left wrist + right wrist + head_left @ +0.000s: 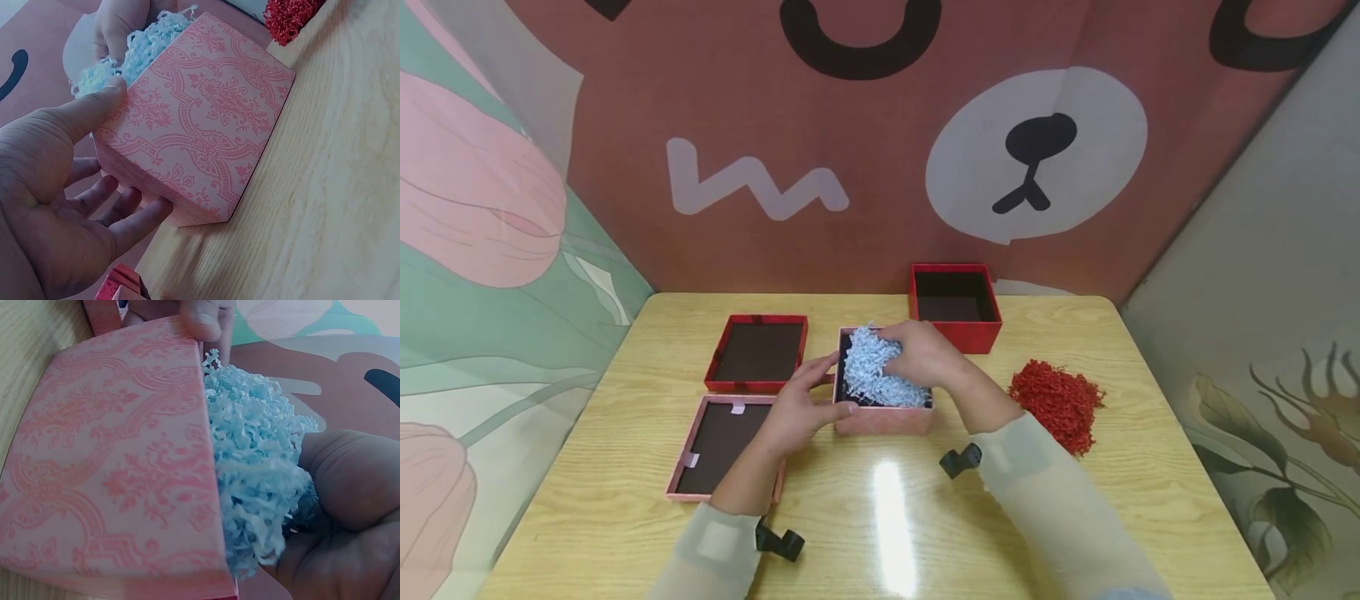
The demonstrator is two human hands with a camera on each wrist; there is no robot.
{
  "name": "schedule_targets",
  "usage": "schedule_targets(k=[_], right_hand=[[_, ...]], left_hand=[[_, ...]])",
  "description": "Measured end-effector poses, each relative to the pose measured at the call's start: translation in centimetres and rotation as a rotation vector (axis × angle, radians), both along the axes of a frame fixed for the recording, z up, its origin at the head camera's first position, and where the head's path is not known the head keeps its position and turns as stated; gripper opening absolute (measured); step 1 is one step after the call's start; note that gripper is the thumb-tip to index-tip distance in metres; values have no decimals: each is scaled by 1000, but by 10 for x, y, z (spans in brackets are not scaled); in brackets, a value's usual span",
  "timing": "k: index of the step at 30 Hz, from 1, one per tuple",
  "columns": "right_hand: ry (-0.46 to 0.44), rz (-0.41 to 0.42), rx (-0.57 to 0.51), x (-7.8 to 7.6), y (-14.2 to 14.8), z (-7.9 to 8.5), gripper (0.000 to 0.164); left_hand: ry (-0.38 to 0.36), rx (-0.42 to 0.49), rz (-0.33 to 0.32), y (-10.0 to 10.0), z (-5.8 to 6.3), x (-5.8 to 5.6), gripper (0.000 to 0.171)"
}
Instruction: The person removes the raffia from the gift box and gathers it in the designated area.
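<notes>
A pink patterned box (883, 422) stands on the table with blue shredded paper (872, 371) heaped in it, rising above the rim. My left hand (793, 412) holds the box at its near left corner. In the left wrist view the thumb lies at the upper edge of the box (200, 119) and the other fingers touch the adjoining side. From above, my right hand (922, 354) grips the shredded paper; its fingertips are hidden in the strands. In the right wrist view the paper (256, 450) bulges out past the rim beside the right palm (356, 506).
A red box (970, 336), open at the top, stands behind at the right. Red shredded paper (1057, 407) lies in a pile to the right. On the left lie a red lid (756, 354) and a pink lid (718, 450), insides up. A patterned wall (775, 250) backs the table.
</notes>
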State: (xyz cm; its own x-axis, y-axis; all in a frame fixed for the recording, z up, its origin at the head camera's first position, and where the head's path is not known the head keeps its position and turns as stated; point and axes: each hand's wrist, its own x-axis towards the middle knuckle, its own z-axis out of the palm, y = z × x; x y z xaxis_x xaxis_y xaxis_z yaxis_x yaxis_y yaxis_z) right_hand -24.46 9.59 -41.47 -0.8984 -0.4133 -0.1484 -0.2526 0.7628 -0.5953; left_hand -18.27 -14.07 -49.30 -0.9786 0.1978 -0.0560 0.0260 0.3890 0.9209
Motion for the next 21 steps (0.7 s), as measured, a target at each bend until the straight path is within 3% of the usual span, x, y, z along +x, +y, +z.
schedule_targets(k=[10, 21], right_hand=[[29, -5, -78, 9, 20, 13, 59], [22, -75, -146, 21, 46, 20, 58]], left_hand=[[-8, 7, 6, 0, -1, -2, 89], [-4, 10, 12, -1, -2, -1, 89]])
